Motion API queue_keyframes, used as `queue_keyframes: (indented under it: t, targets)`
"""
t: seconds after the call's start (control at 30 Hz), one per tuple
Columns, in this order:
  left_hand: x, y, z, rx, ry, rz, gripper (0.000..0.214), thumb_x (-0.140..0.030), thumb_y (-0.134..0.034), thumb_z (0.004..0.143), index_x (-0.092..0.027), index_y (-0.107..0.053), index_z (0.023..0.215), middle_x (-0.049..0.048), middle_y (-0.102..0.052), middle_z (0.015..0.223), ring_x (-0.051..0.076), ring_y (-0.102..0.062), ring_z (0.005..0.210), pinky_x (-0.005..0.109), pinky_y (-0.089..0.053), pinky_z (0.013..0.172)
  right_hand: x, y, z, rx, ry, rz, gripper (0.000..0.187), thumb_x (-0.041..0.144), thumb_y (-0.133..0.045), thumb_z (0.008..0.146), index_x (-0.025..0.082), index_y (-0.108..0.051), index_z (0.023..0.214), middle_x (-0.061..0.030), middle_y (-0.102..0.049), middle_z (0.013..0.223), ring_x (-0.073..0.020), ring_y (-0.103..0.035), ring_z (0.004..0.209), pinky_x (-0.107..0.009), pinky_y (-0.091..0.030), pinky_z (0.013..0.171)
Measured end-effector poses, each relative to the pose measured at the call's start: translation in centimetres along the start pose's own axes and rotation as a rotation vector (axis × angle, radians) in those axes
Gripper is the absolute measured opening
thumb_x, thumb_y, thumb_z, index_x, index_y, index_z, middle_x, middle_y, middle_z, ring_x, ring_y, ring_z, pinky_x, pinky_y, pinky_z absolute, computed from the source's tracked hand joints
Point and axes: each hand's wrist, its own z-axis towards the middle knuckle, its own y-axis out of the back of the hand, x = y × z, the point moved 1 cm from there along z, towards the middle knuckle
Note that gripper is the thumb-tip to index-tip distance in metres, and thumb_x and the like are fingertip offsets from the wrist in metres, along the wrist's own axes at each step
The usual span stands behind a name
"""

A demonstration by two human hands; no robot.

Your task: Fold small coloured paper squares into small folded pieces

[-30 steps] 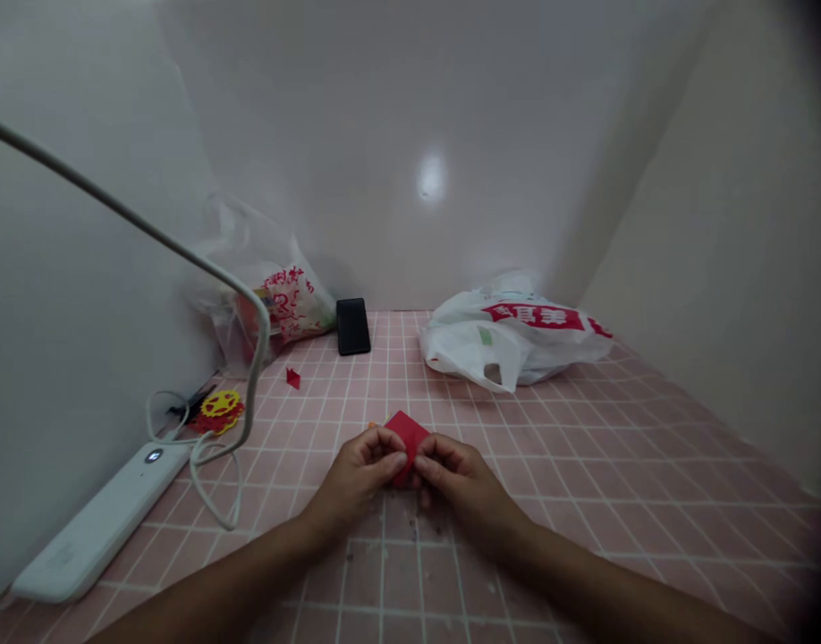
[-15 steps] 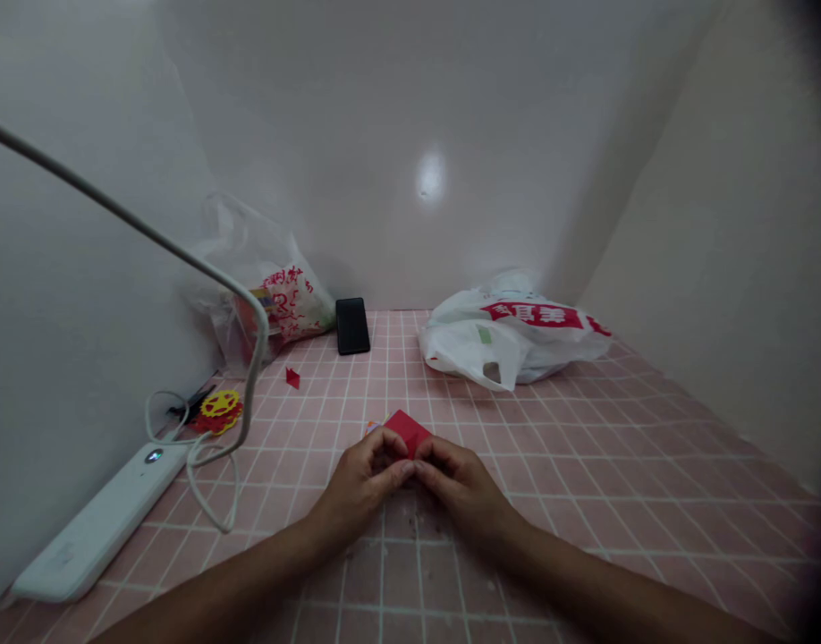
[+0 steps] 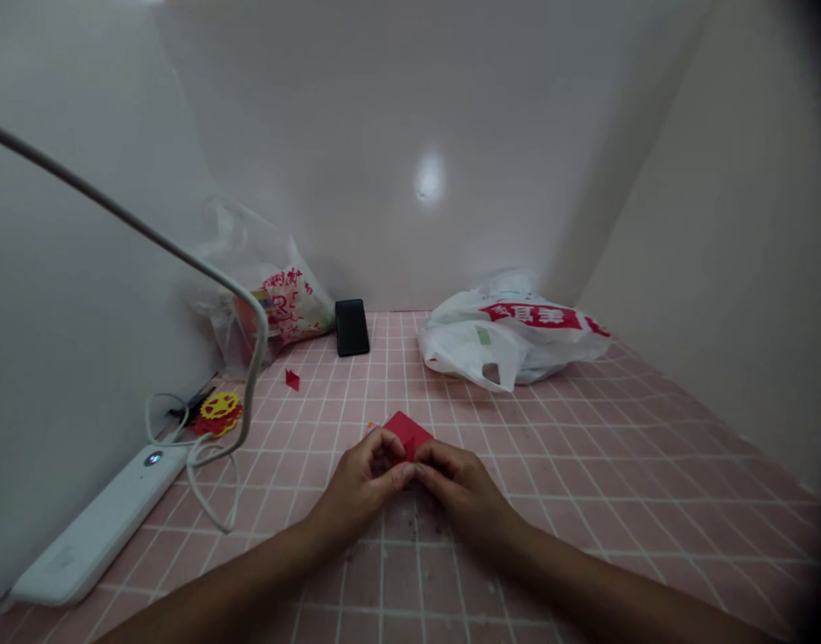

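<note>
A folded piece of red paper point(image 3: 408, 430) lies on the pink tiled table point(image 3: 585, 465), just beyond my fingers. My left hand point(image 3: 363, 483) and my right hand point(image 3: 457, 483) meet over its near edge, fingertips curled and pinched together on the paper. Only the far corner of the red paper shows; the remainder is hidden under both hands. A tiny orange scrap point(image 3: 371, 427) peeks out by my left fingers.
A white power strip point(image 3: 95, 528) with a looping white cable point(image 3: 209, 483) lies at the left. Yellow and red paper cutouts point(image 3: 217, 410), a small red scrap point(image 3: 292, 379), a black phone point(image 3: 352, 326) and two plastic bags point(image 3: 511, 335) point(image 3: 269, 295) sit farther back. Walls close in on three sides.
My two hands have drawn closer together over the red paper, covering more of it. Nothing else has moved.
</note>
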Motion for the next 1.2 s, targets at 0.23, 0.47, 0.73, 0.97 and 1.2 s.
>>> queue_keyframes:
  t: [0.23,0.47,0.73,0.97,1.2]
  targets:
    - [-1.5,-0.2,-0.3,-0.029,-0.022,0.174,0.008,-0.026,-0.058,0.081,-0.018,-0.057,0.084,0.0013,-0.060,0.079,0.017,-0.056,0.075,0.028,-0.043,0.070,-0.2,0.0,-0.1,-0.055,0.064,-0.108,0.013,0.022,-0.053,0.083,0.018,-0.054,0.071,0.0021,-0.052,0.066,-0.0131,-0.046,0.064,-0.025,-0.035,0.061]
    - [-1.6,-0.2,-0.5,-0.100,-0.007,0.176,0.011,-0.026,-0.058,0.076,-0.018,-0.055,0.070,0.0005,-0.057,0.070,0.015,-0.052,0.067,0.028,-0.041,0.065,-0.3,0.0,-0.2,-0.071,0.030,-0.021,0.011,0.021,-0.052,0.081,0.020,-0.051,0.070,0.0023,-0.049,0.066,-0.0130,-0.043,0.062,-0.025,-0.034,0.059]
    - [-1.2,-0.6,-0.5,-0.100,-0.003,0.088,0.009,-0.024,-0.061,0.076,-0.018,-0.054,0.075,-0.0020,-0.055,0.070,0.013,-0.051,0.066,0.026,-0.040,0.063,-0.8,-0.6,-0.5,-0.055,-0.036,0.123,0.010,0.027,-0.060,0.085,0.021,-0.052,0.081,0.0039,-0.052,0.066,-0.0109,-0.044,0.054,-0.024,-0.034,0.052]
    - [-1.0,-0.6,-0.6,-0.104,-0.010,-0.032,0.012,-0.023,-0.063,0.074,-0.018,-0.057,0.083,-0.0014,-0.057,0.075,0.013,-0.054,0.069,0.026,-0.043,0.067,-0.7,-0.8,-0.7,-0.035,-0.127,0.215,0.015,0.032,-0.058,0.086,0.021,-0.050,0.080,0.0058,-0.051,0.057,-0.0092,-0.045,0.045,-0.022,-0.033,0.044]
    - [-1.0,-0.4,-0.3,-0.073,0.052,-0.117,0.016,-0.026,-0.065,0.073,-0.017,-0.057,0.084,-0.0014,-0.057,0.073,0.012,-0.053,0.064,0.026,-0.042,0.063,-0.3,-0.8,-0.4,-0.067,-0.126,0.290,0.013,0.027,-0.060,0.080,0.021,-0.051,0.087,0.0064,-0.054,0.060,-0.0091,-0.049,0.047,-0.021,-0.037,0.045]
